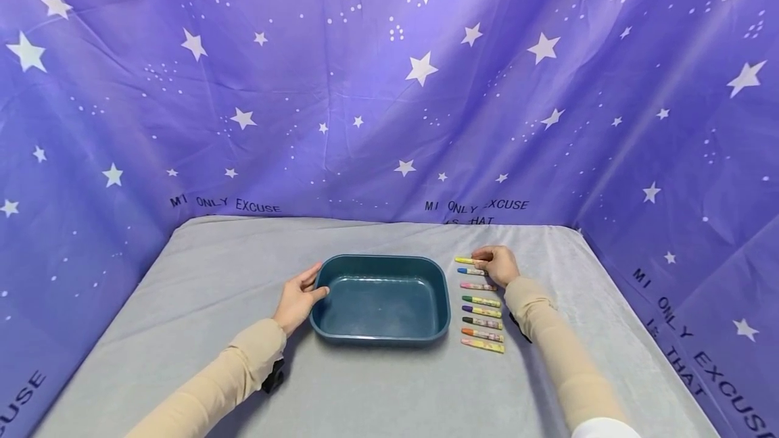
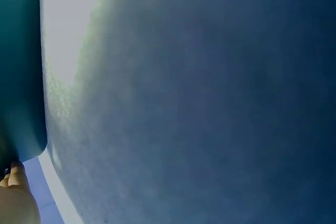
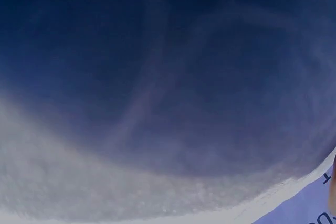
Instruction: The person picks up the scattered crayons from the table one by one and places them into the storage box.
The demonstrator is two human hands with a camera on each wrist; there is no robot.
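Note:
A dark teal rectangular plastic basin (image 1: pixel 380 339) sits on the grey cloth, its inside bare. My left hand (image 1: pixel 296 301) grips its left rim, thumb over the inner side and fingers along the outside. In the left wrist view the basin's wall (image 2: pixel 21 66) fills the left edge, with part of that hand (image 2: pixel 18 203) below it. Right of the basin, several crayons lie in a column. At the far end my right hand (image 1: pixel 499 265) pinches the right end of a yellow crayon (image 1: pixel 465 259). A blue crayon (image 1: pixel 467 271) lies just below, partly hidden by the hand.
Nearer crayons include a pink one (image 1: pixel 477 286), a green one (image 1: pixel 481 301), a purple one (image 1: pixel 481 311), a black one (image 1: pixel 482 322) and an orange one (image 1: pixel 483 334). A purple star-printed curtain (image 1: pixel 365 86) surrounds the cloth-covered table (image 1: pixel 243 242) at the back and sides.

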